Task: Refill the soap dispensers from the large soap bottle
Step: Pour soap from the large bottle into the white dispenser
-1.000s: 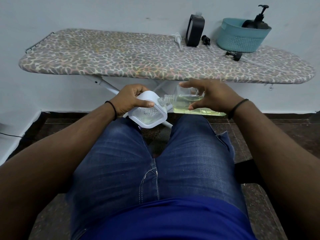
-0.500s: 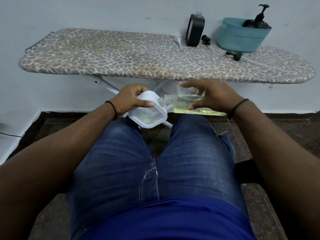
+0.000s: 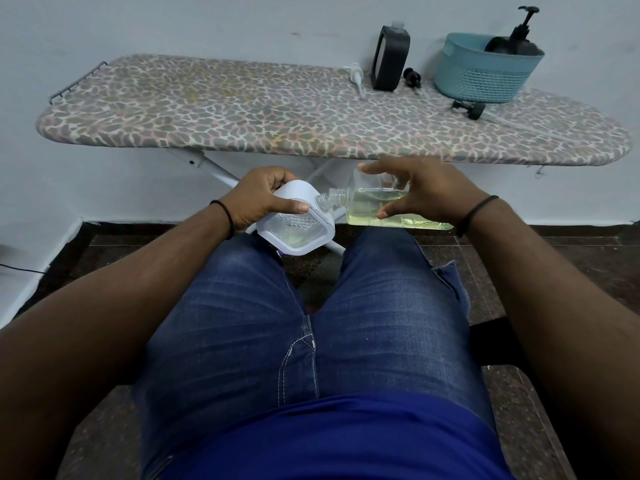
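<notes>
— Looking from the lap outward: which way does the large soap bottle point(image 3: 388, 211) lie against the white dispenser point(image 3: 294, 226)?

— Nearly flat on its side, long axis running left to right. Its open neck points left and meets the dispenser's upper right corner, just above the knees.

— And the hands?

— The left hand point(image 3: 263, 199) grips the dispenser, fingers curled round its left side, thumb on top. The right hand point(image 3: 426, 195) holds the bottle to the right of the dispenser, thumb and fingers spread round its body. Yellowish soap pools along the bottle's lower side.

— Beyond the dispenser?

— On the ironing board point(image 3: 242, 119): a black dispenser point(image 3: 389, 62), loose pump heads, a teal basket point(image 3: 478, 77). Those look still unfilled, I'd guess.
</notes>
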